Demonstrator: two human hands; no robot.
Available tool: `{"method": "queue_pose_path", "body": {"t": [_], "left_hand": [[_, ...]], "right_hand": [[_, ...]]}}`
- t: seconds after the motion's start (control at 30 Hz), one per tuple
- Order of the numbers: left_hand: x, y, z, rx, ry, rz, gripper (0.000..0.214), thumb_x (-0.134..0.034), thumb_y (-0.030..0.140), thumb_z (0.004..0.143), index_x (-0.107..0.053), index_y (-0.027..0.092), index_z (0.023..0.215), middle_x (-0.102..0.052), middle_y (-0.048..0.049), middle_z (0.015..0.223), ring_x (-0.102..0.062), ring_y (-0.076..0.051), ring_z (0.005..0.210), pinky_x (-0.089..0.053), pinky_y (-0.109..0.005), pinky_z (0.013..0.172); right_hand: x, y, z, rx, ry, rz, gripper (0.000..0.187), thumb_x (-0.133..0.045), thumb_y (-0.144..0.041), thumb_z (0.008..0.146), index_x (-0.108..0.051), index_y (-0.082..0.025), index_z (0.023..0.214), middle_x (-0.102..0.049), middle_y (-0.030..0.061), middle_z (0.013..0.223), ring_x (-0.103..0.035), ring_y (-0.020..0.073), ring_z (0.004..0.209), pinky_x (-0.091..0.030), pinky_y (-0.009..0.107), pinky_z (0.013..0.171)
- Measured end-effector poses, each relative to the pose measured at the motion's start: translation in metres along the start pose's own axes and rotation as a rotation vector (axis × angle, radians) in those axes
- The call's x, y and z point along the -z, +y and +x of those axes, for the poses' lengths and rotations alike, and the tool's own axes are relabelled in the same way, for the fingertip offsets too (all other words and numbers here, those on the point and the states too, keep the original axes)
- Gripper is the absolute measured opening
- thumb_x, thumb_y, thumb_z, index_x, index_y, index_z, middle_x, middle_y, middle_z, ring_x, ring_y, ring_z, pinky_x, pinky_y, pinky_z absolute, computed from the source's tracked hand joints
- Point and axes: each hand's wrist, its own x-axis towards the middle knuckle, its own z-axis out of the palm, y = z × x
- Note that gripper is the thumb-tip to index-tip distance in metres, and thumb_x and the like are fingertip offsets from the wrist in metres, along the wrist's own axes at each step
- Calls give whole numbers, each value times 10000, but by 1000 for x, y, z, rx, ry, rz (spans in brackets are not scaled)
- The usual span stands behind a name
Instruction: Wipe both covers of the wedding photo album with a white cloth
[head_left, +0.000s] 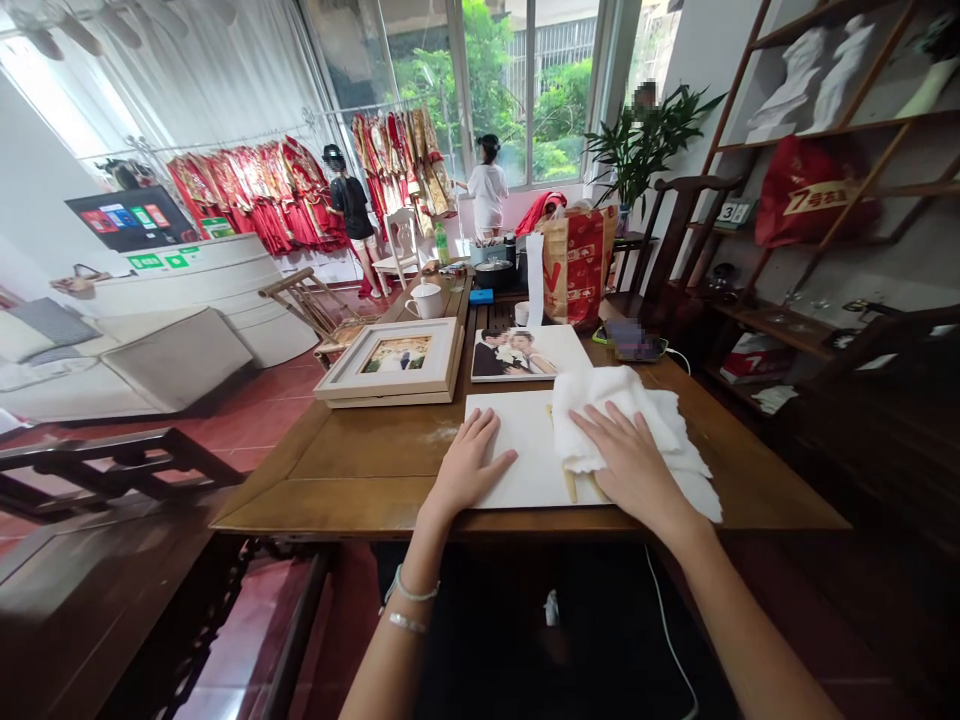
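My left hand (470,462) lies flat on the left part of a white board (525,450), its fingers stretched out and its thumb apart. On the right part of that board rests a folded white towel (660,405). My right hand (626,460) is spread over the towel's left half, pressing nothing between its fingers. Yellowish strips (570,487) peek out from under the towel's left and lower edges; what they belong to is hidden. Just beyond the board lies a wedding photo panel (529,353). A white picture frame (394,358) sits further left.
The wooden table (337,495) also carries a white mug (425,300), a red and tan paper bag (581,265) and a phone (637,340) with a cable. Chairs stand around it. Two people (349,210) are by racks of red garments (262,200) at the back.
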Motion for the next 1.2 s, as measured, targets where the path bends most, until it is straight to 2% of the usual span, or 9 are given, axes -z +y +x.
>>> {"method": "queue_pose_path", "body": {"t": [0.17, 0.3, 0.4, 0.5, 0.63, 0.73, 0.8, 0.93, 1.2], "left_hand": [[-1, -2, -1, -4, 7, 7, 578, -498, 462, 871, -434, 183, 1372, -354, -92, 1497, -219, -263, 1431, -247, -460, 1155], [0, -1, -2, -16, -1, 15, 585, -488, 462, 876, -431, 163, 1375, -343, -98, 1501, -208, -261, 1434, -237, -445, 1163], [2, -1, -2, -11, -17, 20, 600, -500, 450, 874, -416, 146, 1385, -335, -101, 1506, -199, -256, 1437, -223, -428, 1170], [3, 0, -2, -3, -30, 25, 619, -507, 444, 871, -400, 127, 1393, -320, -109, 1511, -190, -257, 1439, -222, -431, 1170], [4, 1, -1, -2, -35, 23, 610, -505, 452, 869, -400, 160, 1394, -314, -94, 1516, -186, -252, 1440, -222, -437, 1168], [4, 3, -1, 2, -38, 18, 611, -506, 451, 869, -401, 158, 1394, -313, -97, 1517, -182, -251, 1442, -218, -434, 1169], [4, 4, -1, 9, -41, 13, 617, -507, 447, 870, -399, 142, 1394, -308, -101, 1518, -177, -248, 1443, -214, -427, 1171], [3, 4, -1, 26, -45, 8, 624, -513, 433, 870, -395, 118, 1395, -305, -110, 1518, -176, -250, 1443, -213, -427, 1170], [1, -2, -4, 2, -19, 10, 629, -501, 450, 875, -394, 115, 1397, -307, -114, 1517, -181, -253, 1442, -213, -430, 1168]], "right_hand": [[11, 5, -63, 158, 30, 52, 944, -399, 19, 557, -331, -301, 1443, -346, -4, 1505, -174, 233, 1418, -180, 551, 1134], [23, 31, -74, 315, -58, 194, 845, -416, -27, 651, -352, -355, 1427, -370, -33, 1490, -229, 228, 1402, -200, 546, 1128], [25, 50, -56, 303, -84, 239, 757, -417, -63, 700, -404, -346, 1401, -405, -29, 1469, -268, 226, 1388, -206, 531, 1129], [20, 55, -23, 157, -97, 162, 795, -413, -41, 651, -415, -297, 1404, -380, -8, 1484, -246, 238, 1396, -169, 548, 1132], [13, 36, 28, -44, -93, 68, 714, -432, -61, 697, -455, -233, 1390, -404, 54, 1470, -272, 289, 1384, -200, 555, 1114], [8, 14, 51, -71, -64, 60, 641, -437, -92, 747, -479, -214, 1374, -414, 80, 1462, -274, 330, 1377, -203, 586, 1097], [5, 1, 54, -49, -60, 66, 653, -435, -79, 741, -472, -216, 1379, -410, 78, 1466, -256, 328, 1383, -190, 596, 1096], [4, -9, 31, 17, -65, 69, 771, -427, -8, 666, -436, -238, 1402, -384, 49, 1486, -216, 281, 1403, -165, 558, 1119], [19, -8, -65, 283, -41, 114, 1000, -374, 53, 525, -327, -336, 1445, -290, -42, 1529, -115, 217, 1429, -156, 559, 1134]]}}
